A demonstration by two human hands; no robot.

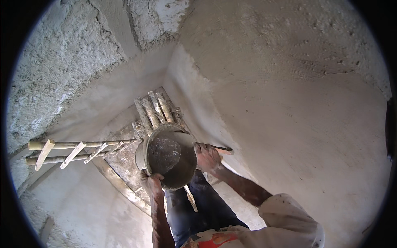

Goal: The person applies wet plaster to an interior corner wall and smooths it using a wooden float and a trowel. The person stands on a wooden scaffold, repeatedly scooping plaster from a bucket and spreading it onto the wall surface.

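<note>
I hold a round, mortar-smeared bucket (149, 142) tilted so that its dark inside shows. A shiny, wet-looking patch lies in the bottom. My left hand (152, 182) is closed on the near left rim, the thumb over the edge. At the right side of the rim is my right hand (207, 157), its fingers curled. A thin dark strip with a light wooden edge (226, 151) sticks out to the right past its knuckles, perhaps part of a flat plastering tool. Whether the right hand grips that piece along with the rim is hidden.
Several rough poles (158, 109) form a platform in the corner beyond the bucket. A wooden ladder (74, 153) leans in from the left. Smooth, damp-looking plaster covers the right wall (281, 115); the upper left wall (70, 53) is rough. My legs stand below the bucket.
</note>
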